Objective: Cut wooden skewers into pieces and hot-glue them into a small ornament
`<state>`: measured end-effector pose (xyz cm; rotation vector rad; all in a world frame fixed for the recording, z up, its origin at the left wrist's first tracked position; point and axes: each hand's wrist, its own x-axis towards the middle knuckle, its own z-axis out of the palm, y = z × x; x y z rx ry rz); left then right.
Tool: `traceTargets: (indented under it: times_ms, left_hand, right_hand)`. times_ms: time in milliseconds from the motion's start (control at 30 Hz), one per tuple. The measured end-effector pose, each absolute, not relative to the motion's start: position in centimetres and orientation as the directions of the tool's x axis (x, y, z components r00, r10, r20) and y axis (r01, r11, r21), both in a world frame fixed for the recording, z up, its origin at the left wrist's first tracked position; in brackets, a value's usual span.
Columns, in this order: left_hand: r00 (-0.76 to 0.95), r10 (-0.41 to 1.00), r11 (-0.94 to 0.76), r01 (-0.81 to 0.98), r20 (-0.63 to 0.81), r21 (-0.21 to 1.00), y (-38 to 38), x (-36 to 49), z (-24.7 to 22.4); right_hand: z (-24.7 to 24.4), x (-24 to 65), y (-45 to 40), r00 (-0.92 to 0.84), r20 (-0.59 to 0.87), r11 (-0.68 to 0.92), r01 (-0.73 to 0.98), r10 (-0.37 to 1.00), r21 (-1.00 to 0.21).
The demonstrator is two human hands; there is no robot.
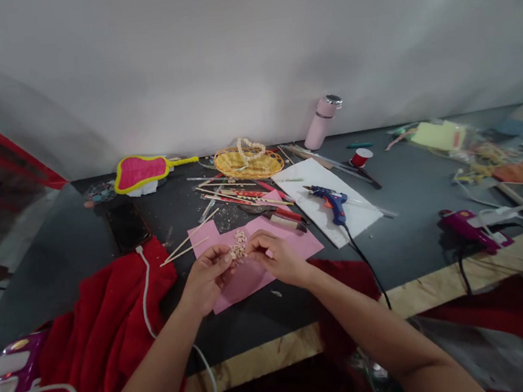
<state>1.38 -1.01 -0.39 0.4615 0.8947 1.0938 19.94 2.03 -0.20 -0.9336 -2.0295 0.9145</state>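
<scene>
Between my two hands is a cluster of small pale bead-like pieces (239,248), too small to make out exactly. My left hand (209,273) pinches its left side with thumb and fingers. On the right side, the fingertips of my right hand (276,257) are closed at its edge; what they pinch is hidden. Both hands are over a sheet of pink paper (236,294) on the dark table. Thin wooden sticks (186,246) lie just beyond my left hand. Past my right hand is a craft knife or similar tool with a dark handle (288,221).
A blue glue gun (334,202) rests on white board (305,180), its cord hanging over the table edge. Behind are a yellow woven basket (238,165) and a pink bottle (322,125). Red cloth (107,306), a phone (128,225) and white cables lie left; a purple power strip (475,229) right.
</scene>
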Motion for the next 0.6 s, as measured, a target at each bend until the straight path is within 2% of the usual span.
traceTargets:
  times_ms: [233, 600]
  left_hand:
    - [0.179, 0.902, 0.422, -0.555, -0.392, 0.717, -1.2, 1.6, -0.4]
    - [0.192, 0.899, 0.433, -0.536, -0.395, 0.725, -1.2, 1.7, -0.5]
  right_hand:
    - [-0.5, 18.4, 1.0, -0.425, 0.362, 0.477, 0.204, 0.830, -0.855]
    - [-0.9, 18.2, 1.0, -0.416, 0.383, 0.496, 0.206, 0.825, -0.844]
